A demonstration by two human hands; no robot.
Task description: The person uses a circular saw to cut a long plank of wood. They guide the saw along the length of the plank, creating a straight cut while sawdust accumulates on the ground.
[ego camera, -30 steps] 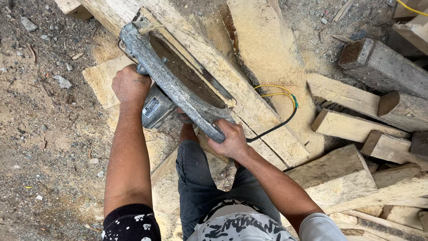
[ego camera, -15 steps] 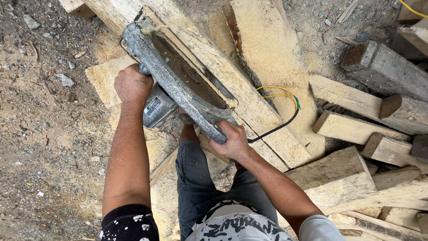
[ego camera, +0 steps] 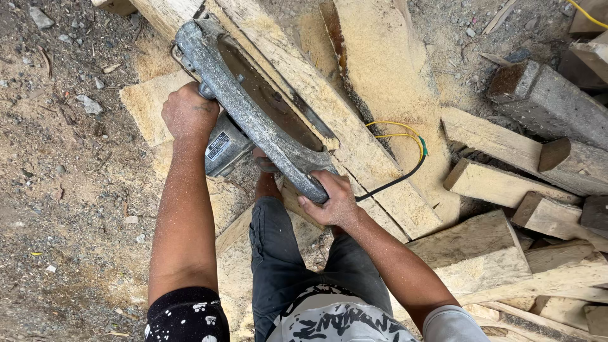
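Head view: both hands, left hand (ego camera: 189, 113) and right hand (ego camera: 332, 199), grip circular saw (ego camera: 253, 111) on plank (ego camera: 329, 107).

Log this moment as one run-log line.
left hand: grips saw handle | right hand: grips saw guard's near end | saw: on plank | cable: beside plank

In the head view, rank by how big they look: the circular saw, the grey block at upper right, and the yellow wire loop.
Largest to smallest:
1. Circular saw, though it is nearer the camera, so its lead is unsure.
2. Grey block.
3. Yellow wire loop.
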